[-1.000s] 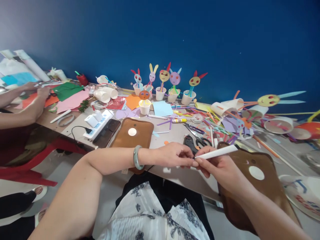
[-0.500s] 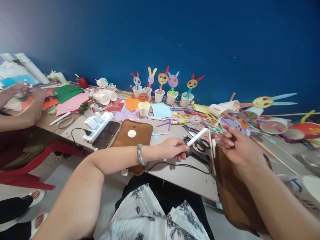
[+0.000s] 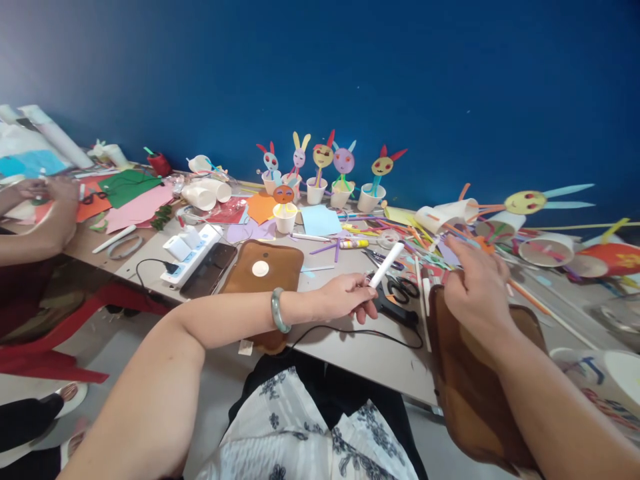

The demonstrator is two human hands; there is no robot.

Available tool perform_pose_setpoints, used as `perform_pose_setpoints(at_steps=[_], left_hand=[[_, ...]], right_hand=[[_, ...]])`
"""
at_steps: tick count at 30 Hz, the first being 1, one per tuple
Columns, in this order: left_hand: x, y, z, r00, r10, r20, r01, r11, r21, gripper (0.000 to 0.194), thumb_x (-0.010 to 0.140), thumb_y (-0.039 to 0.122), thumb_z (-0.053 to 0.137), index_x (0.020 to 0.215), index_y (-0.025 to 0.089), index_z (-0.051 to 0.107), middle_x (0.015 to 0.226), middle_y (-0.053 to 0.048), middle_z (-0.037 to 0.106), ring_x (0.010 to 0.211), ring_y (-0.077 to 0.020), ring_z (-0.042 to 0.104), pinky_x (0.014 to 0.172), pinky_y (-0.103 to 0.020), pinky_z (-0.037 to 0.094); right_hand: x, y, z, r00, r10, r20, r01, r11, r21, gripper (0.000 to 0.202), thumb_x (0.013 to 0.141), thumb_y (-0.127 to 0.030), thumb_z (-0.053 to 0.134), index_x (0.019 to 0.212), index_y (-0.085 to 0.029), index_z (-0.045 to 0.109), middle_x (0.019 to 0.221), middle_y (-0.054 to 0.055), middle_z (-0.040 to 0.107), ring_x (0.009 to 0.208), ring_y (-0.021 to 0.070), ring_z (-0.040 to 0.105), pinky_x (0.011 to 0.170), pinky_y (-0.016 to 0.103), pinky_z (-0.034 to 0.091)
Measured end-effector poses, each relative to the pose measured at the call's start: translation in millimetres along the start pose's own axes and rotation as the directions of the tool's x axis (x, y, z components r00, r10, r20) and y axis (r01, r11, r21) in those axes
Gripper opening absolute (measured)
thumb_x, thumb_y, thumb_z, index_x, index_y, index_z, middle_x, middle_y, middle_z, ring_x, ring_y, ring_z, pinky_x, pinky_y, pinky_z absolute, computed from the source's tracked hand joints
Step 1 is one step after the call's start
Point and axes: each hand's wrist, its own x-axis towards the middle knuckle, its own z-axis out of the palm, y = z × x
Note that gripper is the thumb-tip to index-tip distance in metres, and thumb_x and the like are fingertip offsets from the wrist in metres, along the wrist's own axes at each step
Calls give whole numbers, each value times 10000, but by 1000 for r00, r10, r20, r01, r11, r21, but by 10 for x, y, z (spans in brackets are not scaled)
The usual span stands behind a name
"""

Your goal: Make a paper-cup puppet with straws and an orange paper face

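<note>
My left hand pinches the lower end of a white stick, which points up and to the right. Below the stick lie a black-handled tool with a cable and scissors with black handles. My right hand is over the top of a brown pad, with its fingers reaching toward colored paper strips and a purple paper piece. Those fingers are partly spread, and nothing shows in them. What the fingertips touch is unclear.
Paper-cup figures stand along the blue wall. A power strip, a phone and another brown pad lie left. Tipped cups and a tub are right. Another person's hands work at far left.
My right hand has turned over and stretched forward, its curled fingers now extended. The white stick in my left hand has tilted more upright. The view has shifted slightly.
</note>
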Motion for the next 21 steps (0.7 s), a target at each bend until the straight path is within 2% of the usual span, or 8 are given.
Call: perform_pose_setpoints(at_steps=[2,4,5,7,10,16,18,21], left_hand=[[-6,-3,28,1000,9,24,-9,1000,28,169,1011,196,490,846,185,453,656,40,662,497,-50,572,534,-195,407],[-23,-7,66,999,22,49,-25,998,57,181,1008,210,507,838,185,452,642,47,645,496,-51,573,532,-193,407],[-37,-12,87,998,31,62,-35,997,64,179,1006,223,522,844,184,458,641,50,637,503,-53,578,538,-193,414],[-71,-29,127,994,50,97,-56,996,63,166,1001,254,554,869,180,484,641,59,618,527,-60,590,563,-199,439],[-136,-65,161,981,90,171,-101,993,57,205,994,324,592,872,171,534,640,58,598,567,-68,590,617,-214,474],[-327,22,178,953,77,292,-94,995,44,446,961,577,593,786,168,563,606,45,590,557,-81,560,620,-230,465],[-416,115,214,943,34,331,-37,999,3,477,938,623,599,788,173,558,580,52,582,533,-83,555,605,-230,470],[-561,265,285,893,-14,449,40,998,-48,509,910,663,606,763,180,537,562,54,588,505,-80,558,573,-223,468]], right_hand=[[-80,-133,-50,995,35,95,-53,979,198,404,946,-406,472,1184,-183,711,1262,179,716,1236,325,624,1128,513,406],[-188,-277,-77,920,100,380,-269,866,422,440,958,-574,508,935,-197,733,940,112,733,857,244,663,844,397,533],[-249,-346,-81,851,103,515,-389,783,486,512,946,-654,509,853,-193,712,772,67,671,668,187,579,681,342,502],[-371,-469,-79,751,118,649,-560,633,534,512,883,-694,619,881,-189,705,615,-15,516,544,121,418,526,268,361],[-517,-607,-95,738,143,659,-625,512,589,487,825,-676,714,929,-200,717,602,-36,482,549,101,375,502,234,290],[-672,-854,-329,761,314,568,-649,379,660,421,728,-652,812,805,-243,751,596,-6,502,586,130,446,524,251,367],[-755,-948,-454,797,359,486,-601,382,703,372,706,-638,825,758,-276,764,572,3,484,562,141,432,490,265,340],[-928,-1102,-650,836,444,322,-516,438,736,294,718,-633,795,706,-342,750,591,21,495,482,139,346,425,295,274]])
